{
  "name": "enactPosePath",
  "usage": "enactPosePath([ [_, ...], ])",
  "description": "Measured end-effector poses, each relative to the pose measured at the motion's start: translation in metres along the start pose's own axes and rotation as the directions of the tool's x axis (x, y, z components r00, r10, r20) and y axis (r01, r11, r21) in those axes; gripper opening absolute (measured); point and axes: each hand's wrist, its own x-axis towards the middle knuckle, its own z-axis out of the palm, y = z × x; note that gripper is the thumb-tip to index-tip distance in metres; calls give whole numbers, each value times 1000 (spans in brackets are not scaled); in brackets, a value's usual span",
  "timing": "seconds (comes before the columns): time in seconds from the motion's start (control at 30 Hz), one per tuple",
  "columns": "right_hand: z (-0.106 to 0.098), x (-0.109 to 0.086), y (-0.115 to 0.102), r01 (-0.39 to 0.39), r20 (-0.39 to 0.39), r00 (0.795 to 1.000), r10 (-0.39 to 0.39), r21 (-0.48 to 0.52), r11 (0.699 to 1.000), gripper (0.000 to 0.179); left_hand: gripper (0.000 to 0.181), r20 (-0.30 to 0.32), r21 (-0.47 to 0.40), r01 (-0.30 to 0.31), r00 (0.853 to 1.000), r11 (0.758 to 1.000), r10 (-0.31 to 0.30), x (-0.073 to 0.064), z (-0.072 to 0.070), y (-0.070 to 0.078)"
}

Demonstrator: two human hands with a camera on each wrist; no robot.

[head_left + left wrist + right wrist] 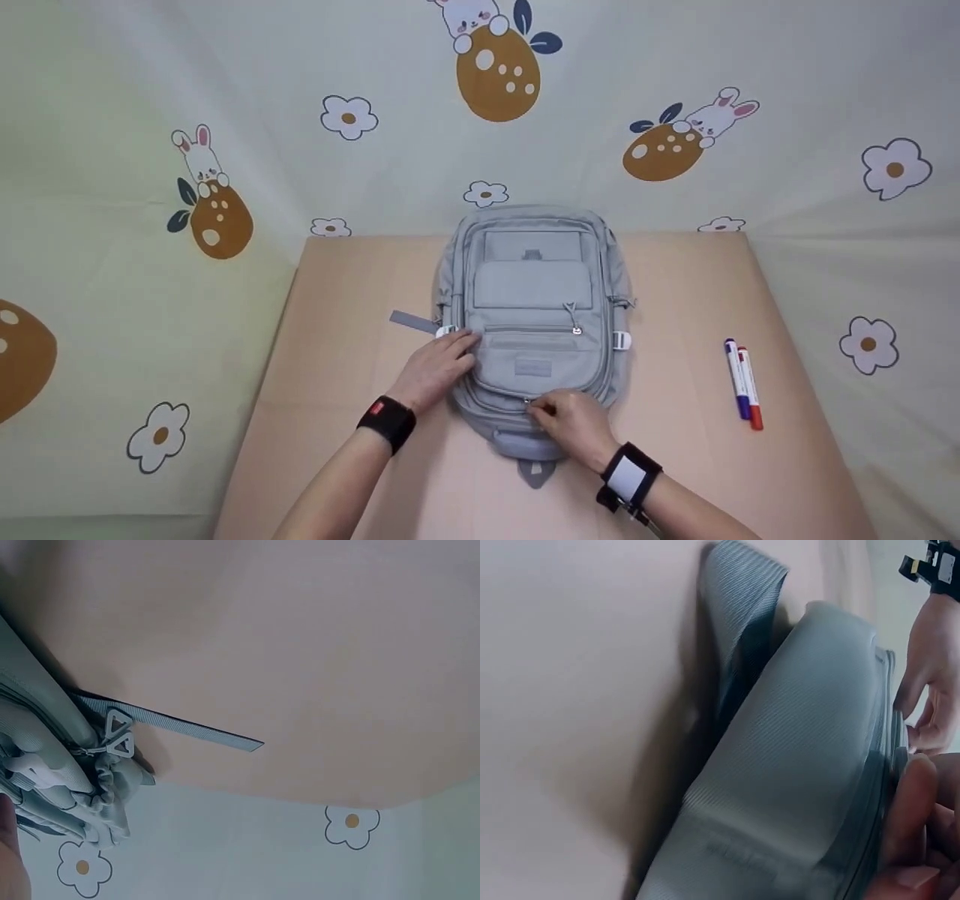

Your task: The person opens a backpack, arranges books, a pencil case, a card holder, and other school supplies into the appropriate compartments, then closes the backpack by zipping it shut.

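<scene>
A grey backpack [534, 285] lies front side up on the table, its top handle [536, 472] toward the person. At the curved front-pocket seam, the right hand [574, 424] pinches a small zipper pull [527, 403] between thumb and forefinger. The left hand [439, 367] rests along the bag's left edge, fingertips lying on the front panel. In the right wrist view, the right fingers [911, 817] are close against the zipper seam, with the left hand [934, 675] beyond them. Only a sliver of the left hand [11, 862] shows in its own wrist view, beside the bag's side.
Two markers, one blue-capped [736, 379] and one red-capped [750, 388], lie side by side on the table [675, 465] at the right. A grey strap [412, 322] sticks out from the bag's left side. Patterned cloth [405, 172] hangs behind the table.
</scene>
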Motion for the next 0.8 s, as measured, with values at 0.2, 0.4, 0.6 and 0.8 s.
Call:
enactPosePath([
  [0.2, 18, 21, -20, 43, 50, 998, -40, -48, 998, 7, 12, -27, -3, 7, 1000, 1000, -7, 0, 1, 1],
  [0.4, 35, 40, -39, 121, 45, 992, -116, -146, 982, 8, 13, -49, -15, 1, 999, 1000, -2, -1, 3, 2],
  [0.6, 36, 41, -37, 151, 41, 988, -146, -188, 970, 7, 10, -57, -11, 6, 998, 1000, -6, -1, 4, 2],
  [0.8, 15, 31, -19, 194, 24, 981, -193, -195, 962, 8, 11, -36, -8, 28, 999, 1000, -28, -2, 3, 1],
])
